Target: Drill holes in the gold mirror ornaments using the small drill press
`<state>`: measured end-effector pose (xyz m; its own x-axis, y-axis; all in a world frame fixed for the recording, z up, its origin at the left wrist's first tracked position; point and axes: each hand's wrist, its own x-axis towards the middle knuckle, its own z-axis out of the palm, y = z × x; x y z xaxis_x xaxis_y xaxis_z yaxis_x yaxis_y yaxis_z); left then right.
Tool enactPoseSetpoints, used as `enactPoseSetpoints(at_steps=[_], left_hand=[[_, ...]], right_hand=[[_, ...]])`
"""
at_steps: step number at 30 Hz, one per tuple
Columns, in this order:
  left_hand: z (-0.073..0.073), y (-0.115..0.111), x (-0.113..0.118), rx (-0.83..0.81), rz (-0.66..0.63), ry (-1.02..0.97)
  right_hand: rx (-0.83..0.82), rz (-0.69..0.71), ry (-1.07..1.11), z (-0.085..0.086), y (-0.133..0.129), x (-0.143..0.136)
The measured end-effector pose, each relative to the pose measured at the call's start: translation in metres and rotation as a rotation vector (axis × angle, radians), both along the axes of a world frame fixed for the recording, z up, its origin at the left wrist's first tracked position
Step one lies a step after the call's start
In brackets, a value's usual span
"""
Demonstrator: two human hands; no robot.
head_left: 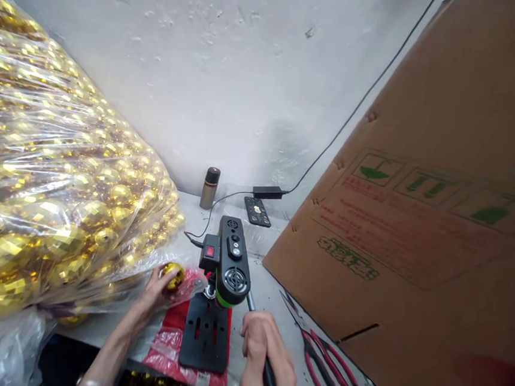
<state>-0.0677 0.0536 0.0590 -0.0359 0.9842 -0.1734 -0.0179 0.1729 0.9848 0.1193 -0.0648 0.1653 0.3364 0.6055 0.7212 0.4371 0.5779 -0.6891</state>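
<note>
Near the tabletop's (pixel 271 293) front edge, pinching gold ball (pixel 174 276) in left hand (pixel 157 289), wrapping right hand (pixel 267 351) around lever (pixel 270 384); not yet resting ball on black plate (pixel 203 355).

A shiny gold ball (pixel 175 276) sits in the left hand (pixel 155 287), beside a black machine (pixel 235 252) whose lever (pixel 270 385) the right hand (pixel 265 357) grips.

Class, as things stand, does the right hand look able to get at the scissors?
Probably yes: the scissors lie close beside the right hand, with nothing visible between them, though its grip around the lever would have to loosen first.
</note>
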Motion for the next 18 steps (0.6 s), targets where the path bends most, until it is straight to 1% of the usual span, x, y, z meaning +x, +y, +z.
enactPoseSetpoints(at_steps=[2,3,5,7,9,11,14,18], left_hand=[[-0.005,-0.025,0.002,-0.083,-0.016,-0.169],[-0.008,-0.036,0.004,-0.126,-0.029,-0.223],[-0.016,-0.053,0.012,-0.145,-0.044,-0.233],[-0.026,-0.061,0.022,-0.107,-0.046,-0.189],[-0.035,-0.065,0.031,-0.084,-0.011,-0.190],[-0.041,-0.066,0.036,-0.091,0.043,-0.220],[-0.039,-0.066,0.035,-0.099,0.055,-0.222],[-0.035,-0.063,0.029,-0.172,0.037,-0.242]], right_hand=[[0.021,0.022,-0.046,0.007,0.002,0.004],[0.029,0.022,-0.053,0.010,0.003,0.005],[0.027,0.007,-0.051,0.014,0.003,0.006],[0.014,0.005,-0.064,0.015,0.002,0.005],[-0.005,0.009,-0.078,0.015,0.000,0.005],[-0.021,0.016,-0.092,0.013,-0.001,0.005],[-0.032,0.031,-0.114,0.013,-0.003,0.007],[-0.045,0.016,-0.124,0.026,0.000,0.008]])
